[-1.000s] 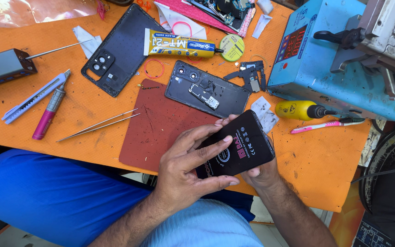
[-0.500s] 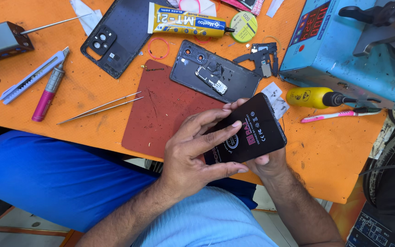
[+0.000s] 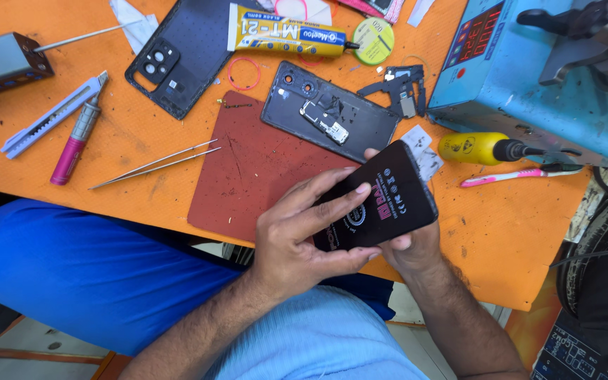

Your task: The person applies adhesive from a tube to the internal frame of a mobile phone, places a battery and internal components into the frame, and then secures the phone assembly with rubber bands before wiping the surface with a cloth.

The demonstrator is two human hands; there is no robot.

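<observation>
Both hands grip one black phone battery [image 3: 381, 200] at centre frame, tilted above the table edge.

The left hand [image 3: 297, 239] lays its fingers across the printed face, thumb under the lower edge; the right hand [image 3: 409, 250] cups it from beneath, one fingertip showing at the top — both closed on it. Just left lies a dark red mat [image 3: 248, 165]; above, an opened phone frame [image 3: 328, 112]; further left, tweezers [image 3: 153, 164] on the orange table [image 3: 501, 225].

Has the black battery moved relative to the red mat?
No. The battery stays in both hands over the red mat's lower right corner; the camera shifted, not the battery.
</observation>
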